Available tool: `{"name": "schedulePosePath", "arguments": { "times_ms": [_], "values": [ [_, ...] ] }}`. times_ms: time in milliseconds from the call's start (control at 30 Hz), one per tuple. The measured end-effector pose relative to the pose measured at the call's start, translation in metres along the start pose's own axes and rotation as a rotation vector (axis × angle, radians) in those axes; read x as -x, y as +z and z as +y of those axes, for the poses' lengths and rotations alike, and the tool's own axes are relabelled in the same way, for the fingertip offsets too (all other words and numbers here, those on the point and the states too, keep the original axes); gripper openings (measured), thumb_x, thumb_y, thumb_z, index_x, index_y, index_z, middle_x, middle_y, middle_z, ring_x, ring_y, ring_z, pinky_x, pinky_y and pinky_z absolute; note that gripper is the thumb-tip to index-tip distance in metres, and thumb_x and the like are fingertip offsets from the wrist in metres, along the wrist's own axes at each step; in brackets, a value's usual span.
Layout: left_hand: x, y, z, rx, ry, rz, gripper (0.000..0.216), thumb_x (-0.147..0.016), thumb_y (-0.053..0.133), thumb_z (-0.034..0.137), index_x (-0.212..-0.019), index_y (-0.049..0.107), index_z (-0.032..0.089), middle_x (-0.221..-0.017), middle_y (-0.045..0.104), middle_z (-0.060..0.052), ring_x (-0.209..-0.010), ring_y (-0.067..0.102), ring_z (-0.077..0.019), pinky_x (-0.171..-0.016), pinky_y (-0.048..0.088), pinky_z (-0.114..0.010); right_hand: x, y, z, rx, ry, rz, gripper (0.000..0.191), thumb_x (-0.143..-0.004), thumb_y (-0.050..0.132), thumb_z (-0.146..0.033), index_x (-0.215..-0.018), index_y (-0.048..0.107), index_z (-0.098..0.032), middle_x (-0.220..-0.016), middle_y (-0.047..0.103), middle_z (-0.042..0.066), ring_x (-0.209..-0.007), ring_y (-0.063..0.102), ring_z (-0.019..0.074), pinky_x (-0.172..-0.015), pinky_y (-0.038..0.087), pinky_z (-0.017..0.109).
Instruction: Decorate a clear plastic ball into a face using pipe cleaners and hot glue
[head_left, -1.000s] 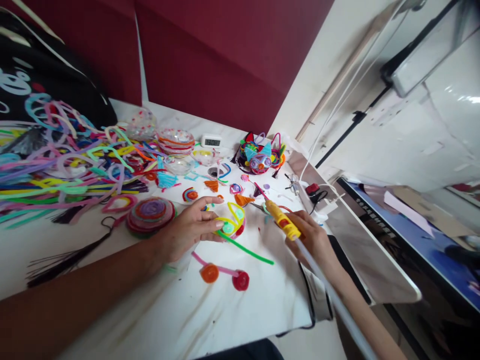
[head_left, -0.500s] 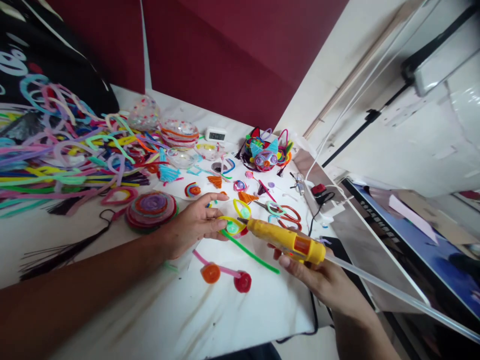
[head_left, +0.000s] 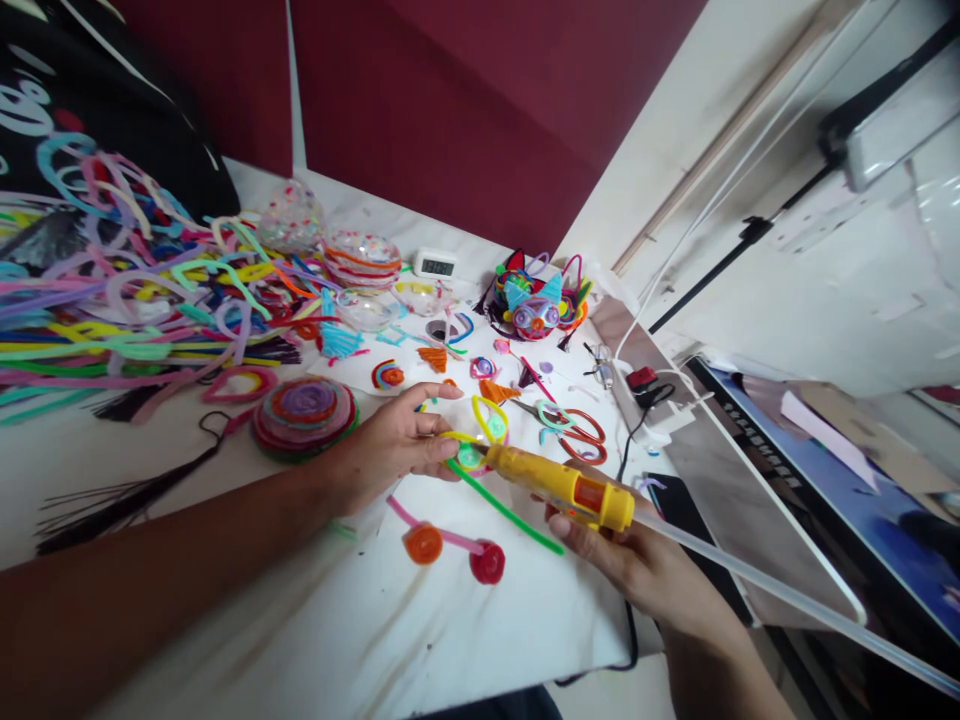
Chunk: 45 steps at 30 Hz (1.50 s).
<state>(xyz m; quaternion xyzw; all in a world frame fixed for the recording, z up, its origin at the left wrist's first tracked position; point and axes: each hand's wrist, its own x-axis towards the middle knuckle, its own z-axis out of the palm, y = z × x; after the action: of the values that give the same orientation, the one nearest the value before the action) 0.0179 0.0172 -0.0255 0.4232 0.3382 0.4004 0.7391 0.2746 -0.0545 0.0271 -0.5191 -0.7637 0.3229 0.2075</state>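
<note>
My left hand (head_left: 401, 442) pinches a pipe-cleaner piece (head_left: 470, 457) with a yellow loop and a green coil between thumb and fingers. A green pipe-cleaner stem (head_left: 517, 515) trails from it down to the right. In my right hand (head_left: 637, 560) is a yellow hot glue gun (head_left: 559, 482), its nozzle at the green coil; whether they touch I cannot tell. A clear glue stick (head_left: 780, 590) sticks out of its back end. Just beyond lies a second yellow loop (head_left: 491, 415). Nearer me, a pink pipe cleaner (head_left: 442, 535) carries an orange coil (head_left: 423, 543) and a red coil (head_left: 487, 562).
Scissors (head_left: 583, 437) with orange handles lie beyond the glue gun. Loose pipe cleaners (head_left: 135, 290) heap up at the left, near a coiled disc (head_left: 305, 415). Farther back are a small digital clock (head_left: 436, 263) and a decorated ball (head_left: 534, 315). A power strip (head_left: 641, 400) runs along the right.
The glue gun has shifted left and slightly down, bringing its nozzle over the green coil. My left hand keeps its pinch on the piece; the whole view has shifted slightly.
</note>
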Motion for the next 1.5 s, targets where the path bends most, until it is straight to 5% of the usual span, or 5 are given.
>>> {"name": "schedulePosePath", "arguments": {
  "times_ms": [367, 1500],
  "values": [
    [-0.002, -0.001, 0.001, -0.024, 0.018, -0.006, 0.064, -0.071, 0.078, 0.023, -0.124, 0.042, 0.022, -0.079, 0.065, 0.001, -0.076, 0.068, -0.0182, -0.068, 0.057, -0.033, 0.002, 0.0, -0.009, 0.134, -0.064, 0.007, 0.015, -0.095, 0.05, -0.035, -0.094, 0.057, -0.022, -0.103, 0.062, 0.005, -0.092, 0.061, 0.0199, -0.075, 0.053, 0.028],
    [-0.003, -0.004, -0.001, -0.011, 0.013, -0.018, 0.065, -0.071, 0.078, 0.023, -0.126, 0.042, 0.025, -0.077, 0.064, 0.003, -0.077, 0.069, -0.0197, -0.069, 0.058, -0.032, 0.012, 0.004, -0.01, 0.217, -0.08, 0.022, 0.006, -0.094, 0.05, -0.029, -0.1, 0.052, -0.027, -0.097, 0.066, 0.0, -0.09, 0.065, 0.0177, -0.082, 0.054, 0.027]
  ]
}}
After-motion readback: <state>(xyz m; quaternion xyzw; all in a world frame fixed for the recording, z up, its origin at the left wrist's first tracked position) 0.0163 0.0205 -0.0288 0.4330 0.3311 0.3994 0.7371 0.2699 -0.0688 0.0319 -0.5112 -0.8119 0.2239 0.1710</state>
